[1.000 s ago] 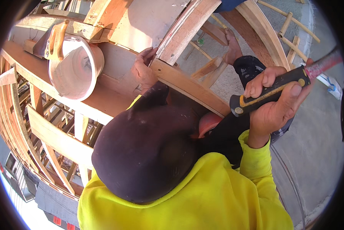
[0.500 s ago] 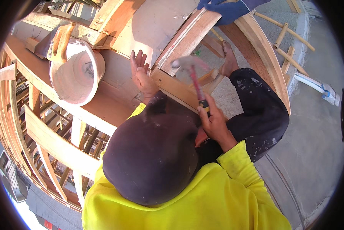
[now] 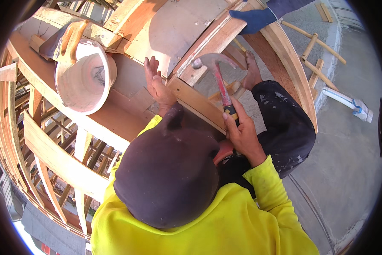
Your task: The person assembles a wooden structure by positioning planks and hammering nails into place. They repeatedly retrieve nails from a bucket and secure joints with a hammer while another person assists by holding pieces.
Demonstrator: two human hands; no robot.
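My right hand (image 3: 244,134) is wrapped round the black-and-yellow grip of a hammer (image 3: 220,83), its curved claw and worn, red-flecked shaft lifted in front of me; the head overlaps the board (image 3: 218,44) in my view, and I can't tell whether they touch. A loose hold could let the shaft twist and the blow glance off the narrow timber. My left hand (image 3: 159,87) is open, fingers up, apparently holding nothing, just beside the board's end, so a stray swing could catch it. My bare foot (image 3: 251,74) is near the hammer too, with no shoe to save it. The board is pale and rough-grained along its face; the plank (image 3: 195,100) meeting its end is smoother and redder. Off left, a saw (image 3: 74,40) with a looped wooden handle leans at the rim of a whitish, chalky bucket (image 3: 74,87); a knock could topple it. Beyond, another person's blue-gloved hand (image 3: 255,20) rests on the board's far end, exposed if the wood jumps. Farther out lie knotty bamboo poles (image 3: 310,46) and smooth grey concrete (image 3: 344,148).
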